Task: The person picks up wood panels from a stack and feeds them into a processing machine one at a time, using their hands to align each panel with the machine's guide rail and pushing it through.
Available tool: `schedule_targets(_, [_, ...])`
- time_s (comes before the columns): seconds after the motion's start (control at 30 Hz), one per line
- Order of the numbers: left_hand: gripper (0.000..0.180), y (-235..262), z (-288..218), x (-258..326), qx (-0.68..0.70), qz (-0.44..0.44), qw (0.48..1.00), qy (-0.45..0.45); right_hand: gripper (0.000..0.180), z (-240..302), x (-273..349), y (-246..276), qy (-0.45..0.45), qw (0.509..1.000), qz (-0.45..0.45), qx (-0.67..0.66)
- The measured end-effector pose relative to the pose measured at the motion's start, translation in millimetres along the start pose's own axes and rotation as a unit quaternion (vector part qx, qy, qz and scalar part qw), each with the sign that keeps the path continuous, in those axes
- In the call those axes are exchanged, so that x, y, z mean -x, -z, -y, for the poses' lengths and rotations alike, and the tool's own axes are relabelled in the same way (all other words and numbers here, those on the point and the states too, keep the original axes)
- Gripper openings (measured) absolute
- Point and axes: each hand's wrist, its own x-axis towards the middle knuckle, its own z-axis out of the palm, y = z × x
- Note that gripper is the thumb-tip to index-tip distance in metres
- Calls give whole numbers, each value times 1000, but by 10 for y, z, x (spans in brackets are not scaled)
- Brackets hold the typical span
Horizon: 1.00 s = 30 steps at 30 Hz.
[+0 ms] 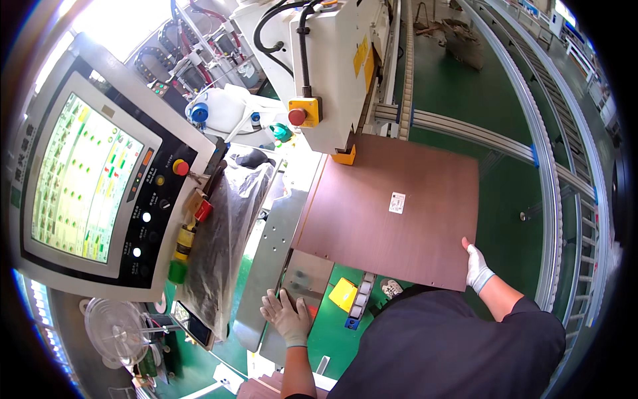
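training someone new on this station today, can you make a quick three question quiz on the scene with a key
1. Which of the person's hands is at the edge of the brown panel?
2. True or false: a white label is on the panel's upper face.
3. Fill in the gap: in the picture, the lit screen is to the ___ of the panel.

Key: 1. The right hand. 2. True. 3. Left.

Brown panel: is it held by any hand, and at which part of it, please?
The right hand appears to hold the brown panel by its right edge, near the corner closest to the person. The left hand holds nothing.
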Motion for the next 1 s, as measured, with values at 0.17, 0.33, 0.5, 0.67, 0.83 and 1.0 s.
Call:
schedule_targets(0.17, [62, -16, -9, -17, -7, -26, 1000, 8, 60, 487, -318, -163, 12, 1000, 24, 10])
schedule_targets(0.33, [59, -28, -12, -35, -3, -39, 999, 19, 51, 906, -759, -127, 114, 993, 22, 27])
schedule_targets(0.5, [58, -66, -6, -62, 6, -54, 998, 14, 49, 1162, -1138, 21, 282, 947, -29, 148])
schedule_targets(0.67, [58, 43, -70, -66, 13, -41, 999, 22, 38, 983, -523, -474, 283, 921, -98, 249])
schedule_targets(0.83, [61, 56, -132, -42, 22, -41, 999, 12, 23, 600, -515, -755, 391, 901, -23, 186])
schedule_targets(1.0, [54, -75, 22, 71, 5, -48, 998, 38, 25, -562, -150, -1588, 567, 582, 326, 484])
